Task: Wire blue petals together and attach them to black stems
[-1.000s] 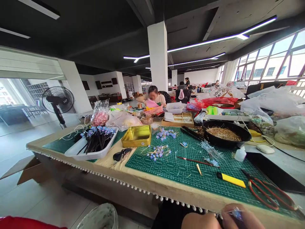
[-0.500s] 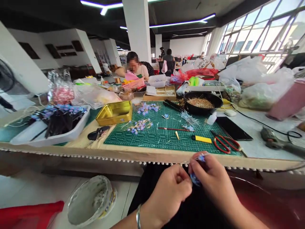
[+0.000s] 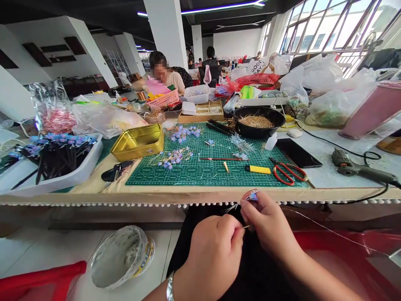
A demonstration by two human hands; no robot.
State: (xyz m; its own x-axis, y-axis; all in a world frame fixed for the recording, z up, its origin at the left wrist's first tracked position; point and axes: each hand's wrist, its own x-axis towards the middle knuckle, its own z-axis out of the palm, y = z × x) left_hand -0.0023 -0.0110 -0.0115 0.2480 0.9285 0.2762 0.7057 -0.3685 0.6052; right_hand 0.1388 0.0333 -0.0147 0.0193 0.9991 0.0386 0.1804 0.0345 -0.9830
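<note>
Just off the front edge of the table (image 3: 175, 195), the right hand (image 3: 271, 223) pinches one small blue flower (image 3: 253, 195), with thin wires (image 3: 232, 207) jutting out leftward; the left hand (image 3: 213, 251) pinches one fine strand (image 3: 246, 226) that runs to the right hand. Half a second ago blue showed beneath the right hand too; now it shows only on top, and the wires stand out plainly. Nearest the table's front edge, on the green mat (image 3: 188, 177), lie one pair of red-handled scissors (image 3: 288, 172), one yellow tool (image 3: 258, 169) with a black end and one gold clip (image 3: 226, 167); just behind is one brown stick (image 3: 219, 159). Farther from that edge are two clusters of blue blossoms (image 3: 175, 158), one gold tin (image 3: 138, 144) to their left and one black bowl (image 3: 260, 130) to their right. Toward the table's right side lies one glue gun (image 3: 360, 168).
</note>
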